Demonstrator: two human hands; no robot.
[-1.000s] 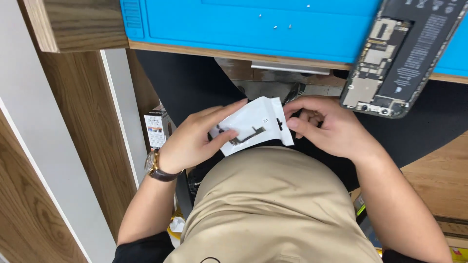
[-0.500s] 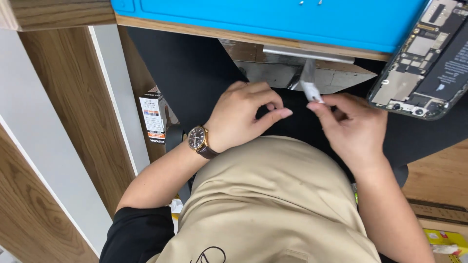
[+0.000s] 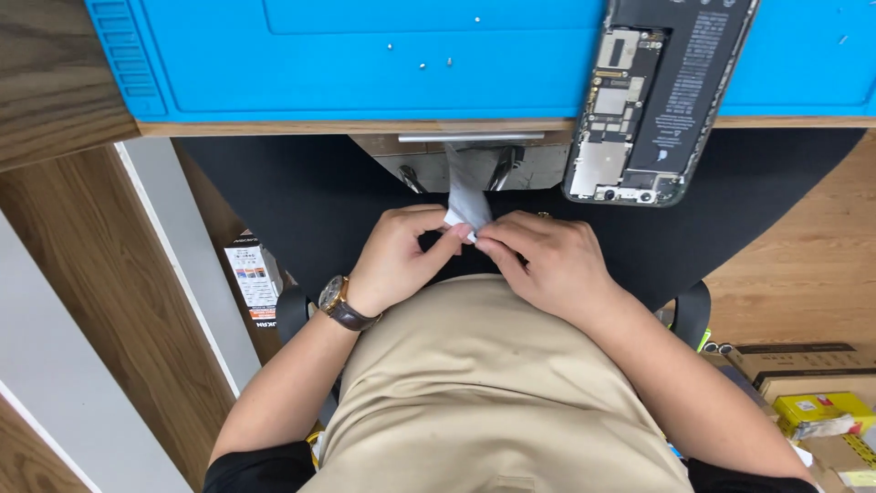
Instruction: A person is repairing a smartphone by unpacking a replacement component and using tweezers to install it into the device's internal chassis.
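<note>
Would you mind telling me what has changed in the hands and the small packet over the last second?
The white packet, held flat and face-up a second ago, now stands edge-on, pinched at its lower end between the fingers of the left hand and right hand, which have closed together over the lap. Both hands kept hold throughout. The opened phone remains on the blue mat.

I sit at a wooden desk [image 3: 55, 82] with a blue mat [image 3: 365, 64]; wooden floor [image 3: 794, 265] and cardboard boxes [image 3: 803, 365] are at my right.
</note>
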